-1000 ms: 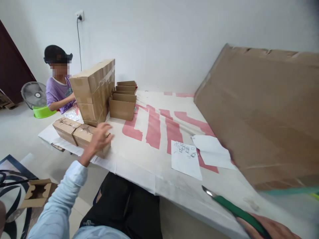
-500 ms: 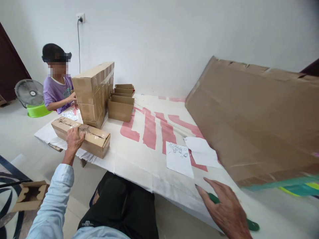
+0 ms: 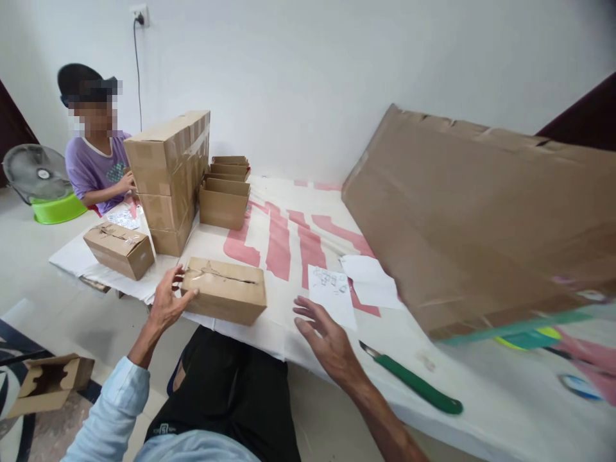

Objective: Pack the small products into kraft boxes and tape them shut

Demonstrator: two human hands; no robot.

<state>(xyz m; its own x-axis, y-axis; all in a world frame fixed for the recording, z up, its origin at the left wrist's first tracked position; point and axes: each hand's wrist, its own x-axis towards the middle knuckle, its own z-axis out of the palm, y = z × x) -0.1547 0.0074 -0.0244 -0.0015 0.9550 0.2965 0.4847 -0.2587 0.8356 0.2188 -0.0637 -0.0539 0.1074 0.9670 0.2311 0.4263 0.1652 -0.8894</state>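
Observation:
My left hand (image 3: pixel 167 300) grips the left end of a small closed cardboard box (image 3: pixel 225 289) lying at the near edge of the white sheet-covered table (image 3: pixel 289 333). Just right of that box my right hand (image 3: pixel 326 340) hovers above the table edge, fingers spread, holding nothing. A green-handled knife (image 3: pixel 414 380) lies on the sheet to the right of that hand, its blade pointing left. A second small closed box (image 3: pixel 119 249) rests further left on the table.
A tall stack of taped cartons (image 3: pixel 168 176) and several open small boxes (image 3: pixel 226 192) stand at the back left. A large flat cardboard sheet (image 3: pixel 481 218) leans at the right. Paper sheets (image 3: pixel 332 295) lie mid-table. Another person in a purple shirt (image 3: pixel 94 170) sits at the far left; an open box (image 3: pixel 45 382) lies on the floor.
My left hand has pulled one small box away from its neighbour toward me. My right hand let go of the green knife and moved left toward the box.

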